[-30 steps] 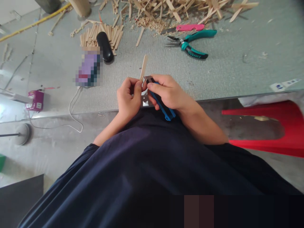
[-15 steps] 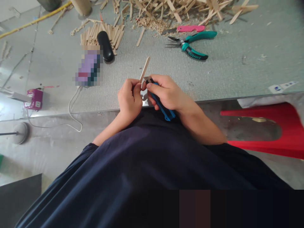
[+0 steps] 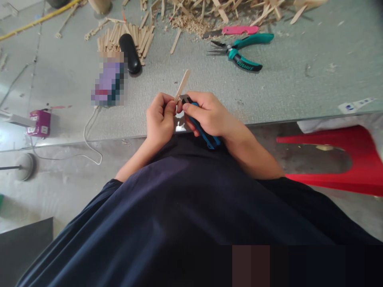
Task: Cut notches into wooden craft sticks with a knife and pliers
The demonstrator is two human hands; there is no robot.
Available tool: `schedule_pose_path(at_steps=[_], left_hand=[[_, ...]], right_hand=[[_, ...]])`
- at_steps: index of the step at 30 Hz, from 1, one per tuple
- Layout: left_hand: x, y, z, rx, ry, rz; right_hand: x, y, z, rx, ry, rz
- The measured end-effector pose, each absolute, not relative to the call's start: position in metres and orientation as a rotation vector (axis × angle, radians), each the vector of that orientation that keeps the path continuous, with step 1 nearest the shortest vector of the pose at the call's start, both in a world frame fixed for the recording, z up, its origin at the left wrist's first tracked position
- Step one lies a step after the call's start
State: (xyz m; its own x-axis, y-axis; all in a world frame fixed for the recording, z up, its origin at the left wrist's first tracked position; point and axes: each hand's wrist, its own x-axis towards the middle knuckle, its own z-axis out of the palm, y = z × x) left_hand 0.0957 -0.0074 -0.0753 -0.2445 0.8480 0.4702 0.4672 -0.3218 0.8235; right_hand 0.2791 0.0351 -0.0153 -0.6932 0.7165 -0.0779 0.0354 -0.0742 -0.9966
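Pinched between the thumb and fingers of my left hand (image 3: 161,117) is a wooden craft stick (image 3: 182,84), its rounded end pointing up and away from me. My right hand (image 3: 206,111) is wrapped round a blue and black utility knife (image 3: 206,133). The metal tip of the knife lies against or very close to the stick, just above my left thumb; whether the blade touches the wood I cannot tell. Both hands are close together over the table's front edge. The lower end of the stick is hidden in my left fingers.
Beyond my hands lie green-handled pliers (image 3: 239,52), a pink-handled blade (image 3: 239,30), wood shavings (image 3: 191,24) and many cut sticks (image 3: 221,12). Left are a black case (image 3: 130,54), more craft sticks (image 3: 146,44) and a purple box (image 3: 40,123). A red stool (image 3: 366,159) stands right.
The knife tip and the stick have shifted slightly against each other, and my left hand has moved a little left. The whole view has tilted slightly. Both grips are unchanged.
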Motion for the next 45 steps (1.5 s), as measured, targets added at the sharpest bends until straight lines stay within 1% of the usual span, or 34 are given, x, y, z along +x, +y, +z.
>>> schedule_pose_path(at_steps=[5,13,19,24,31,37,45], left_hand=[[0.085,-0.003,-0.072,1.57,1.474,1.461],[0.079,0.001,-0.076,1.663,1.328,1.518],[0.08,0.0,-0.075,1.632,1.412,1.449],[0.084,0.001,-0.073,1.636,1.224,1.588],[0.094,0.001,-0.07,1.577,1.176,1.734],[0.094,-0.001,-0.067,1.521,1.102,1.691],[0.091,-0.002,-0.067,1.483,1.157,1.626]], right_hand=[[0.279,0.034,-0.017,-0.787,-1.731,1.793],[0.281,0.035,-0.013,-0.76,-1.773,1.769],[0.281,0.035,-0.011,-0.737,-1.777,1.758],[0.28,0.036,-0.017,-0.739,-1.769,1.761],[0.279,0.037,-0.027,-0.721,-1.71,1.727],[0.277,0.036,-0.028,-0.73,-1.713,1.708],[0.275,0.034,-0.03,-0.729,-1.731,1.697]])
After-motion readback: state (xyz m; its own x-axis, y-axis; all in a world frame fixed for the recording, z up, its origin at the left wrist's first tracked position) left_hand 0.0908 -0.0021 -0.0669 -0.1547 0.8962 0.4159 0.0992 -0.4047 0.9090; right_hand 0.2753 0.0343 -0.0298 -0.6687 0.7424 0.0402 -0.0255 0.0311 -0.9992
